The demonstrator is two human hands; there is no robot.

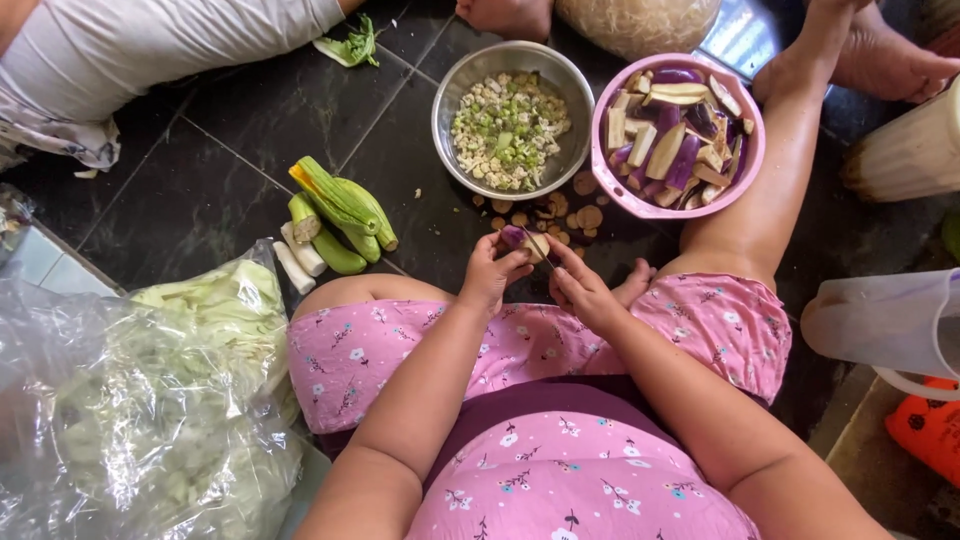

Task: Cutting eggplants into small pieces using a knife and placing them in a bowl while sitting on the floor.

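Eggplant piece [522, 240], half hidden, gripped between left hand [490, 275] and right hand [580, 290].

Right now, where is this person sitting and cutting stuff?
Probably a home kitchen floor of dark tiles. The left hand and right hand cut an eggplant piece beside a pink bowl and a metal bowl of chopped vegetables.

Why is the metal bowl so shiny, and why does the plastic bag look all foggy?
In the head view, light from above glints off the metal bowl rim; the plastic bag crinkles scatter light into whitish glare, hazing the greens inside; the dark floor shows soft sheen; picture edges bend slightly from the wide lens.
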